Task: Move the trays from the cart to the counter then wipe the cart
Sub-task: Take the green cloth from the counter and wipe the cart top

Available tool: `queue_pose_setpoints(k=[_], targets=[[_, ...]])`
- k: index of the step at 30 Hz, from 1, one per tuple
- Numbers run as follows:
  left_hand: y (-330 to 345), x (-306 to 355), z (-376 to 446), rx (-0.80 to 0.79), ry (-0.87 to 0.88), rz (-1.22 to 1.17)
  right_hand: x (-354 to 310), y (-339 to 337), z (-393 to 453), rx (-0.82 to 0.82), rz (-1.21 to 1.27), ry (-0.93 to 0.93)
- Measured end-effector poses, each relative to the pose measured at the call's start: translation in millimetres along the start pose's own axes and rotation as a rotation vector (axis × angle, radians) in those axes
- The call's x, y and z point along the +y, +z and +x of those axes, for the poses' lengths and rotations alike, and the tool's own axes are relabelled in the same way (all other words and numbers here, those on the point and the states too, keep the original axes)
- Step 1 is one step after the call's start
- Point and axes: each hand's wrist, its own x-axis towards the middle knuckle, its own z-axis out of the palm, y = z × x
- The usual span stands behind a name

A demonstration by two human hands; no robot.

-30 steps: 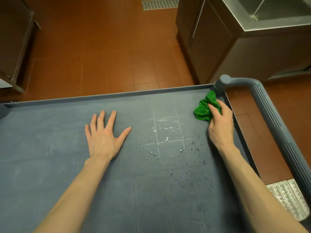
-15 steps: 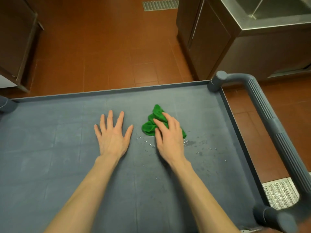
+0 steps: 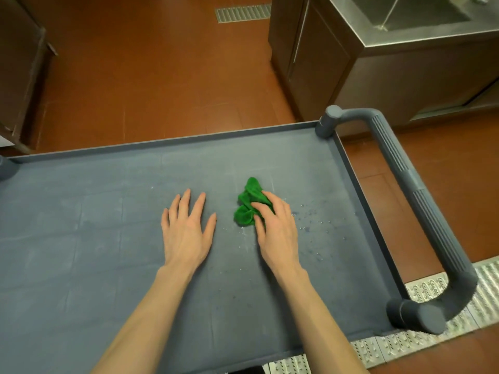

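The grey cart (image 3: 81, 265) fills the lower view, its flat top bare of trays. My right hand (image 3: 275, 228) presses a crumpled green cloth (image 3: 249, 205) onto the middle of the cart top, fingers over the cloth's near side. My left hand (image 3: 186, 228) lies flat and spread on the cart top just left of the cloth, holding nothing. Small water droplets (image 3: 310, 214) remain on the surface to the right of the cloth.
The cart's grey push handle (image 3: 421, 206) runs along its right side. A stainless counter with a sink (image 3: 405, 31) stands at the back right. A dark cabinet (image 3: 19, 71) is at the far left. Red tile floor with a drain grate (image 3: 243, 12) lies beyond.
My right hand swept the green cloth from the cart's far right corner leftward to the middle, through the water droplets. My left hand stayed flat on the cart.
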Motion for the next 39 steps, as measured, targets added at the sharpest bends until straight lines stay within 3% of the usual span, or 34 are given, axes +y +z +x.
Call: queue_pose_setpoints(k=[11,16,22,29,35,39], targets=[[-0.3,7.7,-1.5,-0.011,-0.024,-0.005,106.4,-83.7,-6.8,0.242,-0.24,0.28],[-3.1,13.3,-5.7,-0.008,-0.048,0.01,118.5,-88.6,-13.3,0.261,-0.326,0.264],[-4.7,21.5,-26.2,-0.014,-0.049,0.004,83.9,-70.5,-38.1,0.325,-0.235,0.374],[-7.2,16.7,-27.1,-0.056,-0.014,-0.045,14.2,-21.8,-51.7,0.215,-0.033,0.262],[-23.3,-10.1,-29.1,-0.176,0.036,-0.135,-55.2,35.2,-36.1,0.032,0.066,0.052],[-31.5,-38.8,-44.7,-0.155,0.06,-0.05,-84.7,57.7,-29.9,-0.065,0.087,-0.069]])
